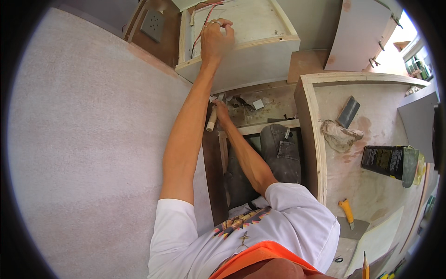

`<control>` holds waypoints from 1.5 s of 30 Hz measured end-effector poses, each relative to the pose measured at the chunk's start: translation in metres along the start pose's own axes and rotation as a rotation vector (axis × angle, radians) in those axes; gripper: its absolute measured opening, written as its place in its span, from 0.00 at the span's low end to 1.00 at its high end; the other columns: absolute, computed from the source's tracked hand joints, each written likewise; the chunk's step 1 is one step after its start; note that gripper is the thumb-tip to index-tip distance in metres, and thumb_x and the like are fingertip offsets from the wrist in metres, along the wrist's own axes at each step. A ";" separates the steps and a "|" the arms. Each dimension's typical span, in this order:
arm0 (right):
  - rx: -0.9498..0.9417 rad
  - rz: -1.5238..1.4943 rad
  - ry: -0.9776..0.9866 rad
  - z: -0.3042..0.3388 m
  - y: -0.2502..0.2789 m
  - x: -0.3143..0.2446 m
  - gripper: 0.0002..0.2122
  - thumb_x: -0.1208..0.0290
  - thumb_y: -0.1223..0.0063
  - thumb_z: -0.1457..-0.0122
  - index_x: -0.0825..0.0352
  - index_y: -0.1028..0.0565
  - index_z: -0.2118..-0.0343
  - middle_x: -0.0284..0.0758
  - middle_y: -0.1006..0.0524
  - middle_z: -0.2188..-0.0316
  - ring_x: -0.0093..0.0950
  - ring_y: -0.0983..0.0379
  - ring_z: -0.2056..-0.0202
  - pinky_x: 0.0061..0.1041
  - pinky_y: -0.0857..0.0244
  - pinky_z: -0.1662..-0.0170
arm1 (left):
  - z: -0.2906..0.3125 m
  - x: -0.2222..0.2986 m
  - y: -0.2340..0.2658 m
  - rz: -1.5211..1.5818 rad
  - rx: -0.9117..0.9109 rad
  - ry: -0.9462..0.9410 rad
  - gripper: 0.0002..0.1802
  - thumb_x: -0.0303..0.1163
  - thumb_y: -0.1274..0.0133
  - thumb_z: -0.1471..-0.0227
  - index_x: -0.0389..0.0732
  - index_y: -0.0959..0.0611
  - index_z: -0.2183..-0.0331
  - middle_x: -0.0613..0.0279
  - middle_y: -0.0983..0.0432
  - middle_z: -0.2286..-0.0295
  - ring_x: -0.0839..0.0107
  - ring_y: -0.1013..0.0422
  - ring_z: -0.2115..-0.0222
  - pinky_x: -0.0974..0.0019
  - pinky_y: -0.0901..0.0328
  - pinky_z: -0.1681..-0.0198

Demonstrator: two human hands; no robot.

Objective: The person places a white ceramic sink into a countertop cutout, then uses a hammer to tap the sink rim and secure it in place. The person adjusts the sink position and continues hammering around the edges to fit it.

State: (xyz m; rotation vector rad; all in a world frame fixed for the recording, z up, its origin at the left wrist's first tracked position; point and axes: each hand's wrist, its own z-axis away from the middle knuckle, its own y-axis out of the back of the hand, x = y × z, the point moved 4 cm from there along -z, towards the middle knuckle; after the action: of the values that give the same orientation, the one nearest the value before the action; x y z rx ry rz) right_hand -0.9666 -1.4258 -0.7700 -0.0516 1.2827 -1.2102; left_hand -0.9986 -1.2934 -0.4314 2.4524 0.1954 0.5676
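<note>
My left hand (216,39), a ring on one finger, is raised over the front edge of an open wooden box frame (260,44). Its fingers are curled in; whether anything small is between them I cannot make out. Red and black wires (207,17) run beside it inside the frame. Lower down, my right hand (222,113) is closed around a tool with a pale wooden handle (212,120). The handle's rounded end points down toward me, and the tool's head is mostly hidden near the fingers.
A large pale panel (93,139) fills the left. Debris lies on a ledge (274,100) ahead. On the board at right are a grey block (348,111), a crumpled rag (342,135), a dark container (385,160) and a yellow utility knife (346,211). A socket plate (152,26) sits upper left.
</note>
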 end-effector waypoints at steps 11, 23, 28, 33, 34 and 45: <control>-0.035 0.567 0.309 -0.005 -0.022 -0.013 0.15 0.64 0.60 0.32 0.73 0.29 0.61 0.42 0.25 0.72 0.35 0.26 0.68 0.34 0.34 0.61 | 0.000 0.000 0.002 0.038 0.002 0.045 0.09 0.31 0.47 0.49 0.41 0.14 0.67 0.53 0.20 0.68 0.52 0.27 0.60 0.55 0.35 0.50; -0.174 0.474 0.242 0.001 -0.022 -0.030 0.12 0.66 0.61 0.32 0.71 0.31 0.64 0.38 0.28 0.74 0.29 0.31 0.71 0.32 0.36 0.64 | 0.003 0.000 0.002 0.046 -0.004 0.038 0.08 0.30 0.46 0.49 0.41 0.14 0.68 0.53 0.19 0.68 0.53 0.26 0.60 0.55 0.35 0.50; -0.184 0.380 0.130 0.018 -0.004 -0.005 0.11 0.66 0.60 0.33 0.70 0.31 0.64 0.36 0.29 0.74 0.28 0.32 0.71 0.31 0.36 0.63 | 0.011 -0.011 0.005 0.018 0.019 0.042 0.07 0.30 0.45 0.50 0.41 0.14 0.69 0.53 0.19 0.69 0.53 0.26 0.61 0.55 0.34 0.51; -0.140 0.411 0.129 0.002 -0.020 -0.008 0.11 0.66 0.58 0.35 0.70 0.30 0.61 0.36 0.29 0.72 0.27 0.32 0.69 0.30 0.37 0.62 | 0.009 -0.009 0.004 0.036 0.016 0.032 0.07 0.30 0.45 0.50 0.41 0.14 0.69 0.54 0.19 0.70 0.53 0.26 0.60 0.55 0.34 0.51; -0.147 0.395 0.097 -0.001 -0.013 -0.005 0.11 0.67 0.57 0.35 0.70 0.29 0.60 0.36 0.29 0.71 0.27 0.32 0.69 0.30 0.37 0.62 | 0.010 -0.008 0.003 0.045 0.007 0.048 0.07 0.30 0.45 0.50 0.41 0.14 0.69 0.54 0.19 0.70 0.53 0.26 0.60 0.55 0.34 0.51; -0.234 -0.467 -0.308 -0.002 -0.004 -0.011 0.13 0.71 0.49 0.39 0.62 0.30 0.51 0.26 0.30 0.75 0.20 0.33 0.76 0.24 0.33 0.72 | 0.007 -0.005 0.003 0.025 0.008 0.051 0.08 0.30 0.46 0.50 0.41 0.14 0.69 0.55 0.19 0.69 0.54 0.26 0.60 0.55 0.35 0.50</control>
State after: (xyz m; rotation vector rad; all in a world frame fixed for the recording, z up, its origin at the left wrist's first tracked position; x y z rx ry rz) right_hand -0.9685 -1.4188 -0.7608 -0.7148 1.1634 -1.3714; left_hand -1.0003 -1.3007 -0.4364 2.4532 0.1880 0.6416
